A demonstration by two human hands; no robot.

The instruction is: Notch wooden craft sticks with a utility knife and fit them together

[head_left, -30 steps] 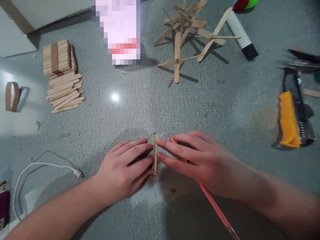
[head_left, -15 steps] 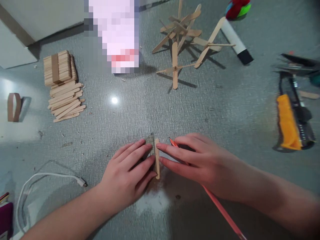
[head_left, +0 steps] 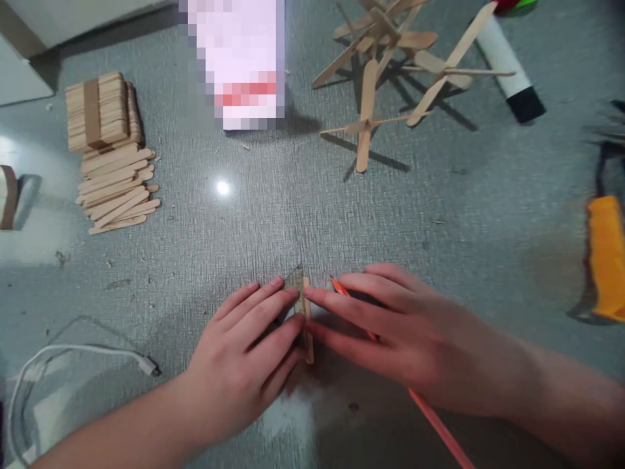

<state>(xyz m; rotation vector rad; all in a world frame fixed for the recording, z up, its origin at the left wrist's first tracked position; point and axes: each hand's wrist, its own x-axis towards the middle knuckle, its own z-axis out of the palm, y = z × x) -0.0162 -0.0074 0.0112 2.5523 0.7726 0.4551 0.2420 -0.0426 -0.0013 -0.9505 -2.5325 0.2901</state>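
Note:
Low in the middle of the head view, a wooden craft stick [head_left: 310, 353] lies nearly upright in the picture. A small see-through set square [head_left: 295, 277] lies along its left side, mostly covered by fingers. My left hand [head_left: 239, 358] rests open on the set square, fingers spread and pressing down, fingertips beside the stick. My right hand [head_left: 405, 326] is closed around an orange-red pencil [head_left: 439, 426], its dark point up and to the left. Two outstretched fingertips of that hand touch the stick's right side.
At left are a banded bundle of craft sticks [head_left: 110, 111], loose sticks [head_left: 122, 195] and a white cable [head_left: 83, 348]. Crossed-stick assemblies [head_left: 367, 117] stand at the back, near a white tube [head_left: 508, 65]. A blurred orange-handled tool [head_left: 608, 254] lies far right. A pixelated patch hides something at top.
The view has shifted and come closer, so the things around sit further outward. The set square and the stick now sit closer together under my fingers. My right hand still holds the pencil.

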